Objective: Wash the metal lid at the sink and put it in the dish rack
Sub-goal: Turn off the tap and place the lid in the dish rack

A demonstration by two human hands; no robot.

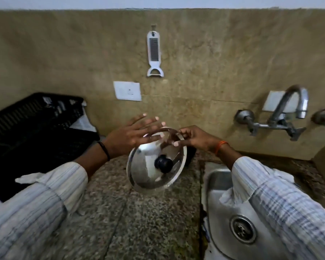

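Note:
The round metal lid (148, 171) with a black knob (163, 163) hangs tilted above the granite counter, its knob side facing me. My right hand (193, 137) pinches its upper rim. My left hand (134, 133) is flat with fingers spread, just over the lid's upper left edge; I cannot tell whether it touches. The steel sink (221, 209) lies to the right, below my right sleeve. The black plastic dish rack (32, 113) stands at the far left against the wall.
A chrome tap (289, 106) juts from the wall above the sink, with valve handles on both sides. A white peeler (154, 53) hangs on the wall and a white switch plate (127, 91) sits below it. Speckled granite counter (139, 222) spreads between rack and sink.

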